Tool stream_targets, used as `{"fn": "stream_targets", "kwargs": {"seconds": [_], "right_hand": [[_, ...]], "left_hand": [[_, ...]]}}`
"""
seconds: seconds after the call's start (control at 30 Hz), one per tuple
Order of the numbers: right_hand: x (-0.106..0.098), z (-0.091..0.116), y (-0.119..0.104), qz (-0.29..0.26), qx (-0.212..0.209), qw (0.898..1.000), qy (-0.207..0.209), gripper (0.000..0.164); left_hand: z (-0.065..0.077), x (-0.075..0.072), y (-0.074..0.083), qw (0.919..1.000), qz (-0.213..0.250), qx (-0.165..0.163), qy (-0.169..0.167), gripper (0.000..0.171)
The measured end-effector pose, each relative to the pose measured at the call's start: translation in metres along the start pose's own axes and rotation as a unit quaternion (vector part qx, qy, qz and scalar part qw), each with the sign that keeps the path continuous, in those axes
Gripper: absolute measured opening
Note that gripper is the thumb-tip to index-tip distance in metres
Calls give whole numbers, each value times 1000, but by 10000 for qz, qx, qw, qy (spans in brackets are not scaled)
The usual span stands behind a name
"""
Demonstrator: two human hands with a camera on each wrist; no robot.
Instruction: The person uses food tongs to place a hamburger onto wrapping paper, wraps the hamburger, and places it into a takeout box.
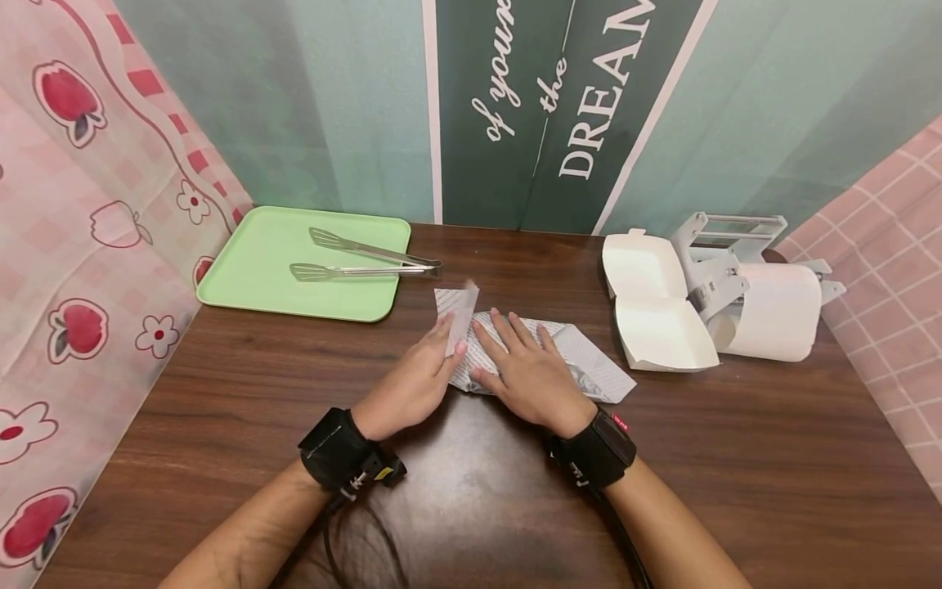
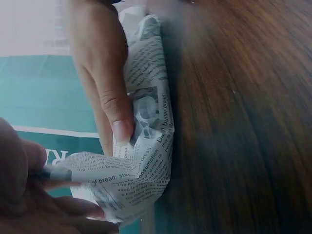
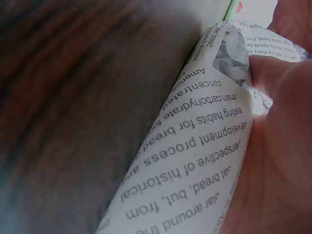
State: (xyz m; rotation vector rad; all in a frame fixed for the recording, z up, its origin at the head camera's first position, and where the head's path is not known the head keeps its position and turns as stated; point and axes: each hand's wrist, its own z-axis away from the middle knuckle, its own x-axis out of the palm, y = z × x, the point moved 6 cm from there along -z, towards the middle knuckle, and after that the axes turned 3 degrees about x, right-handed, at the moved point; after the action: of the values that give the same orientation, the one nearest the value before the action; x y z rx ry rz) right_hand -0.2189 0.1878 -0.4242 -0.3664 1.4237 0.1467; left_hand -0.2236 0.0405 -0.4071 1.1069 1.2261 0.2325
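Note:
A long bundle wrapped in newsprint-patterned paper (image 1: 599,364) lies on the table in front of me, its right end folded to a slanted point. My right hand (image 1: 528,372) rests on top of it, fingers spread and fairly straight. At the bundle's left end, my left hand (image 1: 412,376) pinches the loose paper flap (image 1: 459,319), which stands up and folds inward. In the left wrist view the gathered flap (image 2: 102,170) runs between the left thumb and fingers. Printed bread text covers the wrapper (image 3: 190,131) in the right wrist view. Its contents are hidden inside.
At the back left, a green tray (image 1: 250,278) carries metal tongs (image 1: 368,271). On the right an opened white paper box (image 1: 662,327) stands against a grey holder with a white roll (image 1: 780,311). Cables (image 1: 368,532) trail from the wrist cameras. A printed wall (image 1: 353,106) bounds the table's back.

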Motion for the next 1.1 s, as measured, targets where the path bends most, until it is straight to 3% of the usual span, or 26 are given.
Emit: {"fn": "stream_targets", "kwargs": {"seconds": [0.2, 0.77, 1.0, 1.1], "right_hand": [[-1, -1, -1, 49, -20, 9999, 93, 66], [3, 1, 1, 247, -62, 9996, 94, 54], [1, 5, -3, 744, -473, 9961, 64, 53], [0, 6, -3, 909, -650, 9936, 153, 54]], "left_hand": [[3, 10, 2, 9988, -131, 16, -481, 55], [1, 30, 6, 9935, -636, 679, -662, 50], [-1, 35, 9, 9833, -1266, 1050, -782, 50], [-4, 36, 9, 9779, -1581, 1040, -888, 51]]}}
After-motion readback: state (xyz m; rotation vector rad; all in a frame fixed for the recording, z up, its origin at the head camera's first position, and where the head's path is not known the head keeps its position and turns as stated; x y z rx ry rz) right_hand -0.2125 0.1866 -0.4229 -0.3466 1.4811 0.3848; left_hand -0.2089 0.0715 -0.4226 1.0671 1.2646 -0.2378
